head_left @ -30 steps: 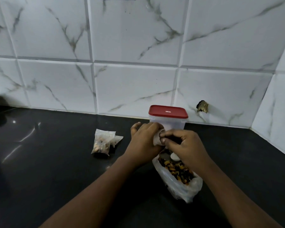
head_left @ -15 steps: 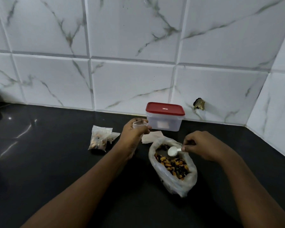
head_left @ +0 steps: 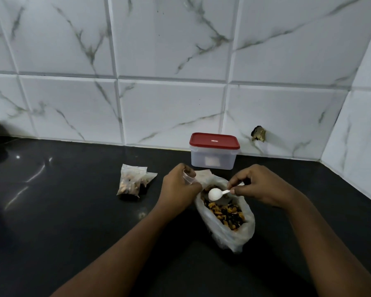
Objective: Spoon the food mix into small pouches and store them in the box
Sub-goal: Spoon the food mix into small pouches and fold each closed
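Leftmost, two filled pouches lie together on the dark table. Next, the left hand curls round a clear empty pouch, just left of the open bag of mix. Over the bag's mouth hangs a white spoon, its handle pinched by the right hand. Behind both hands, against the tiled wall, stands the box with its red lid on.
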Available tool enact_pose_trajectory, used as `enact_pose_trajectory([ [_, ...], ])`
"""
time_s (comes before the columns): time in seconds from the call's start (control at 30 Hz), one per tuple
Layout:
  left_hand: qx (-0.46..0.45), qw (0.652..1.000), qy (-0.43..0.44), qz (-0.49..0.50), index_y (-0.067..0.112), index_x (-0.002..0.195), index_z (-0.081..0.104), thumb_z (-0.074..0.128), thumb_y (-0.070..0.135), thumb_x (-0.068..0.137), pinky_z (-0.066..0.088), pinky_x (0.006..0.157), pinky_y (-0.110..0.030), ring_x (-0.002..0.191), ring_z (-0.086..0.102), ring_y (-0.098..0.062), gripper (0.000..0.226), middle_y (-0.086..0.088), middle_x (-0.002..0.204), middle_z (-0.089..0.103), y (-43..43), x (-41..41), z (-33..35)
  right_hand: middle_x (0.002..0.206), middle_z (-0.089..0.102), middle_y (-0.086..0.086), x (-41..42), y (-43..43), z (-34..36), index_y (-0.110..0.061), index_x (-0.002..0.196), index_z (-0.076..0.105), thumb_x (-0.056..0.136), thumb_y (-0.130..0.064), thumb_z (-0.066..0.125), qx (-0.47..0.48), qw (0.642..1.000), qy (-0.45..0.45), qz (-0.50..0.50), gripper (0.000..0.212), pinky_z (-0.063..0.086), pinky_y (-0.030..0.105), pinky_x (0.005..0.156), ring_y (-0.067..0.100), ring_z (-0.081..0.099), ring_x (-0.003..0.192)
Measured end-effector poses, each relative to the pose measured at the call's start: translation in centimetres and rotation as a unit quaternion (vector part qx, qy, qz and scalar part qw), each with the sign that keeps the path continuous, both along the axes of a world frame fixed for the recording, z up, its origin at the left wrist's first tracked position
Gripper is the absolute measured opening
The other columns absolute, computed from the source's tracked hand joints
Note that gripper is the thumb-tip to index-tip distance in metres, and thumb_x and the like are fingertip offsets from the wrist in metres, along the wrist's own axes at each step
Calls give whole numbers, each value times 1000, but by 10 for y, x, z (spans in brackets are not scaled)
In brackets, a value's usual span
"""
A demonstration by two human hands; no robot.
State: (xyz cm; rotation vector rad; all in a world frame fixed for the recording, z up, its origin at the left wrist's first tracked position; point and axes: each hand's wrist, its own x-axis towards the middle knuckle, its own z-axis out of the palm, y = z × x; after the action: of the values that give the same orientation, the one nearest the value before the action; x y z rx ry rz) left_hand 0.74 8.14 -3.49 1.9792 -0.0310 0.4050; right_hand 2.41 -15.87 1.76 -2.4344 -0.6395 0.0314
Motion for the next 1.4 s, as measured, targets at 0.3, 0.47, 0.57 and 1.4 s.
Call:
enact_pose_trajectory([
  [0.3,-75,994,-84,11,25,93,64,75,14,82,54,60,-17,81,65,-2,19,7,92,68,-6,0,2,86,73,-15,4,-2,-1,-34,84,79,88,-17,74,-11,999,-22,-37,18,46,21,69,-4,64,77],
  [0.47,-102,991,-82,5,24,91,65,77,11,82,61,72,-35,85,69,-13,19,6,90,70,-7,1,0,100,77,-11,6,24,-20,-25,106,81,92,-17,72,18,988,-131,-77,19,48,12,65,-2,67,79],
  [0.57,-112,991,-77,4,23,92,65,77,9,82,62,73,-37,85,70,-13,20,4,91,70,-6,3,-1,92,76,-11,4,29,-19,-23,100,82,90,-13,71,-30,992,-100,-68,18,58,23,67,8,71,76],
  [1.4,-128,990,-52,-4,23,92,65,78,11,80,64,78,-48,88,71,-22,21,0,92,72,-3,9,-7,96,77,-8,3,27,-18,-21,108,81,94,-13,69,-1,985,-143,-94,20,45,6,58,-6,64,67],
])
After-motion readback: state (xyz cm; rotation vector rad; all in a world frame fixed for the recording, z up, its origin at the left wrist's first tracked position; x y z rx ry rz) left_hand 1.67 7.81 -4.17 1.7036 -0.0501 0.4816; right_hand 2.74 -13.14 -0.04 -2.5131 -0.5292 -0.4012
